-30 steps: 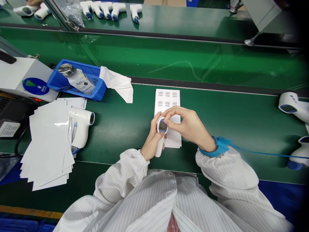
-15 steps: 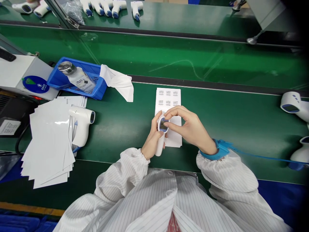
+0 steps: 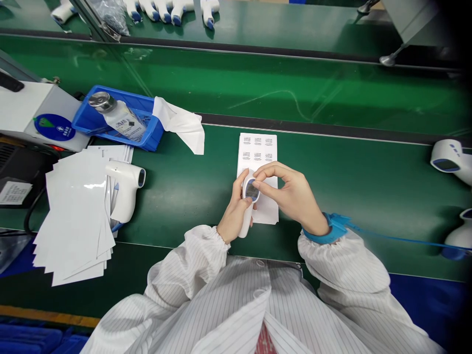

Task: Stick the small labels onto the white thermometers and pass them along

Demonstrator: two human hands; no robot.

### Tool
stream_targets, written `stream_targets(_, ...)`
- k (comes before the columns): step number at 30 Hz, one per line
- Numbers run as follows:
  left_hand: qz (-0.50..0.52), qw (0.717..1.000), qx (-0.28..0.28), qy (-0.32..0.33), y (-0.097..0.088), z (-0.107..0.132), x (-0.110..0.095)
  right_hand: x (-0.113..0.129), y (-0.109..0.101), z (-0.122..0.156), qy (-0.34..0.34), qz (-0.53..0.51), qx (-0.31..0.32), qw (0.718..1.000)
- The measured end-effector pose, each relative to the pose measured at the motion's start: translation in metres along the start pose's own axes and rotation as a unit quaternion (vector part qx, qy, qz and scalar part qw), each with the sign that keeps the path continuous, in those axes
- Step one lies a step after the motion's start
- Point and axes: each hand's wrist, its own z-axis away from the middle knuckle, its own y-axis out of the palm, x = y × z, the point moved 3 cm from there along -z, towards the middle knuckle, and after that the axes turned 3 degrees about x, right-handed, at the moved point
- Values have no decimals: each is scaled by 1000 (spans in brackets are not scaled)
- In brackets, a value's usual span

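Observation:
My left hand [image 3: 233, 214] is wrapped round the handle of a white infrared thermometer [image 3: 245, 225], its thumb just below the screen. The oval screen [image 3: 252, 191] faces up at me and shows fine lines like printed text. At the screen's upper edge, my right hand [image 3: 293, 194] has thumb and fingertips brought together. Whatever lies between those fingertips is too small to make out. Underneath both hands is a white sheet of labels [image 3: 267, 214], with small blocks of black print showing at its far end.
Left of me, another thermometer [image 3: 127, 191] lies on fanned white papers [image 3: 75, 216]. Behind are a blue tray [image 3: 155, 140] with a bottle [image 3: 125, 120] and a white cloth [image 3: 188, 130]. Further thermometers [image 3: 448, 157] stand right. A blue wrist cord [image 3: 398, 239] runs right from my right wrist.
My right thumb has shifted from the middle of the screen up to its upper edge, uncovering more of the printed lines. My left hand keeps its hold on the thermometer.

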Motion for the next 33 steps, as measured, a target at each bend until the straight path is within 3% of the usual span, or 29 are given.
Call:
stream_targets(21,-26,1000,-11,7,2,2,1,-2,1,-2,28,-52,-63,996)
stream_targets(26,-14,1000,-3,6,2,2,0,-15,-2,7,91,-90,-58,990)
stream_targets(29,-20,1000,-4,0,2,2,1,-15,1,14,81,-62,-45,994)
stream_targets(33,-23,1000,-10,-5,2,2,2,-6,4,20,46,0,-72,996)
